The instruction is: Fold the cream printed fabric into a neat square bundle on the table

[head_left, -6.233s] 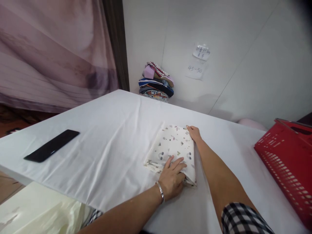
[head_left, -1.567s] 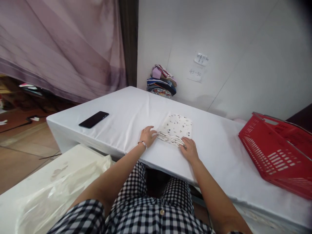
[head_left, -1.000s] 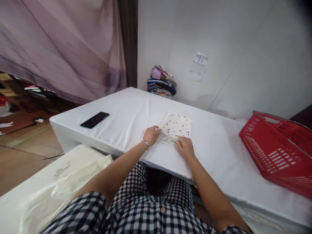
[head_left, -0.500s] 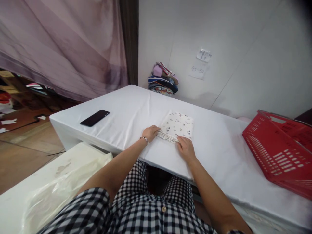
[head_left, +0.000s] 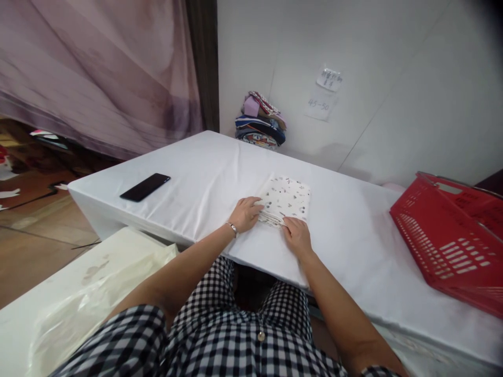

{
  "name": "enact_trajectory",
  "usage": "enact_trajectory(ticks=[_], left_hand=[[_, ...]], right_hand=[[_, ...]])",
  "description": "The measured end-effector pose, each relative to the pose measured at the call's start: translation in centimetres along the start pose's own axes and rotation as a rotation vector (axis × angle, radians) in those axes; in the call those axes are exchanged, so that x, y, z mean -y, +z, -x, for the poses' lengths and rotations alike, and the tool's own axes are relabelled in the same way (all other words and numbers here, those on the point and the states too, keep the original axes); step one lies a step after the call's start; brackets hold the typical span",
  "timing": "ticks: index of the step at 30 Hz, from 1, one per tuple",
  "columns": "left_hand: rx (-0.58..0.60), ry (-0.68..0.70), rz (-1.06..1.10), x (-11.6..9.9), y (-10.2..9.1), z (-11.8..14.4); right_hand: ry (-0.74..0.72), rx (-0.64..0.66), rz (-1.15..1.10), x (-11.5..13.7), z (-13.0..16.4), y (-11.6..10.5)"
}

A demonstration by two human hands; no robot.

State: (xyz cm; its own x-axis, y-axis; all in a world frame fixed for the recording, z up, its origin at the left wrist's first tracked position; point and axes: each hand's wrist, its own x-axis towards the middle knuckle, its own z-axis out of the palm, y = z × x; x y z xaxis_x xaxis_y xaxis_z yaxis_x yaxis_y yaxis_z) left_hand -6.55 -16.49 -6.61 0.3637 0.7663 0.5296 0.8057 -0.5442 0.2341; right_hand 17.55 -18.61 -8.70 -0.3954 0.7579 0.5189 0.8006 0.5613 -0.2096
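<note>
A folded white cloth (head_left: pixel 290 195) with small dark printed motifs lies on the white-covered table, its stacked layers showing along the near edge. My left hand (head_left: pixel 245 213), with a bracelet at the wrist, rests at the cloth's left edge. Its fingers reach out over the near left corner. At the near right corner, my right hand (head_left: pixel 297 234) has its fingers closed on the layered edge. The undersides of both hands are hidden.
A black phone (head_left: pixel 145 187) lies on the table (head_left: pixel 196 162) to the left. A red plastic basket (head_left: pixel 436 230) stands at the right. Folded fabrics (head_left: pixel 260 123) are piled by the wall behind. Clear plastic sheeting (head_left: pixel 94 303) covers part of a white surface at lower left.
My left hand has moved slightly up and onto the cloth, from pinching its near left corner to lying with fingers extended over it. My right hand stays at its corner. The view has shifted slightly.
</note>
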Motion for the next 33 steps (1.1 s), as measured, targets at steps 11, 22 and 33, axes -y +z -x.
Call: enact_trajectory(ticks=[11,22,33], left_hand=[[-0.081,0.127,-0.028,0.0,1.0,-0.3],[-0.04,0.154,-0.077,-0.2,1.4,-0.2],[0.102,0.187,-0.183,-0.6,1.0,-1.1]], right_hand=[[-0.031,-0.048,-0.021,-0.1,-0.1,0.1],[-0.037,-0.061,-0.014,-0.1,-0.1,0.1],[-0.037,-0.06,0.012,0.0,-0.1,0.2]])
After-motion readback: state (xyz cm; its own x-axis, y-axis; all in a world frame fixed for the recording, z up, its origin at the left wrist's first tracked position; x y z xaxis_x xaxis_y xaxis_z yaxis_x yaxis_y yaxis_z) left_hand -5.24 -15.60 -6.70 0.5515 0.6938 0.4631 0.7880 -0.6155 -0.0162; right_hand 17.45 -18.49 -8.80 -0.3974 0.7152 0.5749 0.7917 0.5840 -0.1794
